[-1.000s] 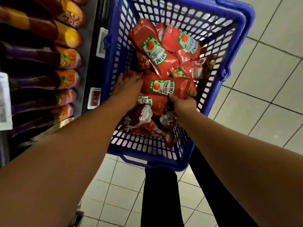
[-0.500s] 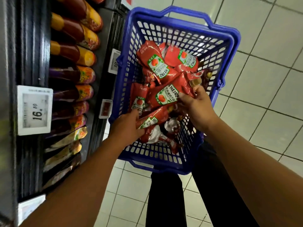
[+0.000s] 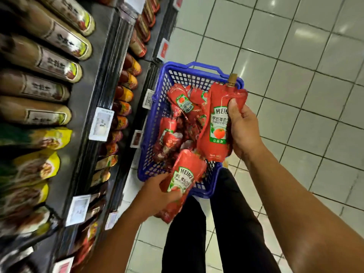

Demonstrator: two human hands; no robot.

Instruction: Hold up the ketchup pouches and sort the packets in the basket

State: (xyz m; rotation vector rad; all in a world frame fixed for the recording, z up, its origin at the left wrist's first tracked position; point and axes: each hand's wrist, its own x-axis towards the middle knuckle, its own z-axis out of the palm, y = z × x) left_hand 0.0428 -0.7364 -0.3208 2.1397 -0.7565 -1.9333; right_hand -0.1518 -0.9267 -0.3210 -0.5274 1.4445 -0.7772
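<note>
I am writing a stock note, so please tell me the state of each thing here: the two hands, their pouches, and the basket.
left hand: grips one ketchup pouch
left pouch: lifted, tilted
right hand: grips another pouch
right pouch: upright, cap on top
blue basket: on floor, holding more pouches

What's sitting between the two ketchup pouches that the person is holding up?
In the head view, between the left hand's pouch and the right hand's pouch shows the blue basket, with more red pouches lying inside.
</note>
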